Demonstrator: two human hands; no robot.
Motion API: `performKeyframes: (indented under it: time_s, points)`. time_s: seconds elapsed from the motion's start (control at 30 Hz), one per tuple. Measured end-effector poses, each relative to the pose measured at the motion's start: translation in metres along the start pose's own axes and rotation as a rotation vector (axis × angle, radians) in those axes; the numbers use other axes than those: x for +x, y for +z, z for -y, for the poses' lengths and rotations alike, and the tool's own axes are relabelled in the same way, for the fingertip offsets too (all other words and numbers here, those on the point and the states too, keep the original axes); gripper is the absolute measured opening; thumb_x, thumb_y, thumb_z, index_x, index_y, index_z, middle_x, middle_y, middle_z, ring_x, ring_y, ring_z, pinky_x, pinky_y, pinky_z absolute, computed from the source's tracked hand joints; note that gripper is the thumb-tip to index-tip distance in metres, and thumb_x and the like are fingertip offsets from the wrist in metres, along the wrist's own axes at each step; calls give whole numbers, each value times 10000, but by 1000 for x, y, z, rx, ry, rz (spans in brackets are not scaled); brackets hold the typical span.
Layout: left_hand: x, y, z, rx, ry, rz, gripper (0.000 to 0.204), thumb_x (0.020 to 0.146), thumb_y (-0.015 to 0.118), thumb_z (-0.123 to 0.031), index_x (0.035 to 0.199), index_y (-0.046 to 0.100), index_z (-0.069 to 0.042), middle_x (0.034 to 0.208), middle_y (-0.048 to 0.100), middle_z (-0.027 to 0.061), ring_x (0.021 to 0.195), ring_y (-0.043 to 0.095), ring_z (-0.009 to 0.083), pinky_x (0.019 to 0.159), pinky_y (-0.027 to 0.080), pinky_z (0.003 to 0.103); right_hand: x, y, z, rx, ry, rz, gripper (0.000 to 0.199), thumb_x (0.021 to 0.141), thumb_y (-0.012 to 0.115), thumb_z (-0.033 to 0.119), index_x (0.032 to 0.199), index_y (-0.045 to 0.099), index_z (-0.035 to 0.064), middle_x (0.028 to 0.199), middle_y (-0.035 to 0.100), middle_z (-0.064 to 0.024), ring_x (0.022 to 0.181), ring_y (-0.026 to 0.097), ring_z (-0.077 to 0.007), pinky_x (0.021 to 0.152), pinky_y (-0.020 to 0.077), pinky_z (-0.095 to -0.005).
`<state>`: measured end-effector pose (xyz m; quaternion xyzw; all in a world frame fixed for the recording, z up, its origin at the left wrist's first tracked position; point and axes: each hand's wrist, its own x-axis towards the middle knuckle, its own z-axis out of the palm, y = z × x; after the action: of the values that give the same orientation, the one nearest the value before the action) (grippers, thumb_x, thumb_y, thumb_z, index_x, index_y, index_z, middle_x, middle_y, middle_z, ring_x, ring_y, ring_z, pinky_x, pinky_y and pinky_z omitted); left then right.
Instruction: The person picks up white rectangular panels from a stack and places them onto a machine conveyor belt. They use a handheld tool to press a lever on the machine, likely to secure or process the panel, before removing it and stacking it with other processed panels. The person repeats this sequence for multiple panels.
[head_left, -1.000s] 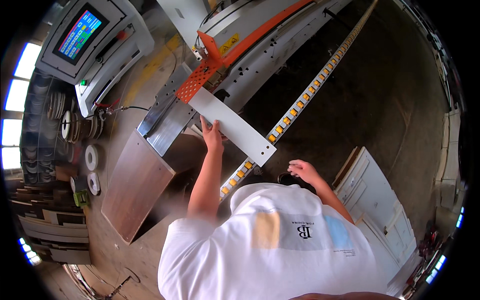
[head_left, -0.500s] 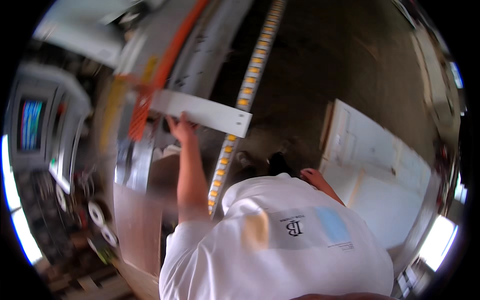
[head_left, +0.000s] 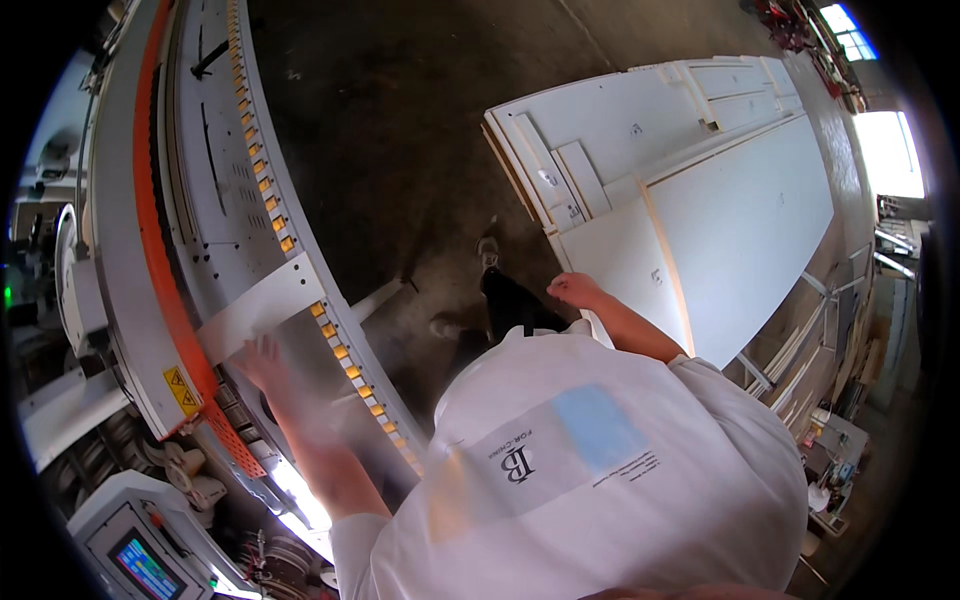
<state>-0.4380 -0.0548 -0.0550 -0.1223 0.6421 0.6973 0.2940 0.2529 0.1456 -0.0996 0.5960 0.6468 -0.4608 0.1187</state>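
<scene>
A narrow white panel strip (head_left: pixel 260 308) lies across the bed of a long machine (head_left: pixel 215 190). Two small dark holes mark its right end, which rests by a rail of yellow rollers (head_left: pixel 262 183); its left end meets the orange beam (head_left: pixel 160 230). My left hand (head_left: pixel 264 366), slightly blurred, is at the strip's near long edge with fingers stretched out toward it, not wrapped round it. Away from the machine, my right hand (head_left: pixel 576 290) hangs in front of my body with its fingers curled in and nothing visible in them. Near its fingertips is the corner of a stack of white panels.
Large white panels (head_left: pixel 745 215) lie stacked at the right, some smaller pieces on top. A control box with a lit screen (head_left: pixel 147 565) stands at the lower left, near rolls of edging strip (head_left: pixel 190 480). Dark floor (head_left: pixel 400 120) separates machine and stack.
My view has swung to the right, bringing more of the panel stack into sight. My left hand stays by the strip's near edge. The strip appears further left, against the orange beam.
</scene>
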Motion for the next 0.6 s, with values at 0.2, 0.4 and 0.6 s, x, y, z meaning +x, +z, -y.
performKeyframes:
  time_s: [0.2, 0.4, 0.6]
  points:
    - [-5, -15, 70, 1107, 450, 375, 692, 953, 626, -260, 1516, 264, -89, 1429, 478, 154, 1242, 533, 309, 975, 483, 457, 61, -47, -17, -68, 47, -342, 412, 841, 698, 427, 1061, 692, 79, 951, 727, -114, 903, 690, -304, 788, 541, -404]
    - [-127, 78, 121, 1386, 576, 55, 698, 916, 648, -303, 1474, 330, -29, 1433, 466, 205, 1277, 505, 375, 1010, 438, 432, 141, -100, -34, -77, 55, -527, 500, 815, 725, 403, 1193, 627, 91, 1085, 707, -135, 1020, 667, -327, 875, 524, -434]
    - [-154, 107, 110, 1504, 499, -64, 731, 914, 627, -380, 1477, 319, -30, 1428, 469, 214, 1254, 515, 396, 1000, 447, 466, 182, -170, 4, -250, 187, -586, 725, 756, 768, 415, 1349, 494, 102, 1267, 610, -176, 1207, 549, -371, 994, 479, -464]
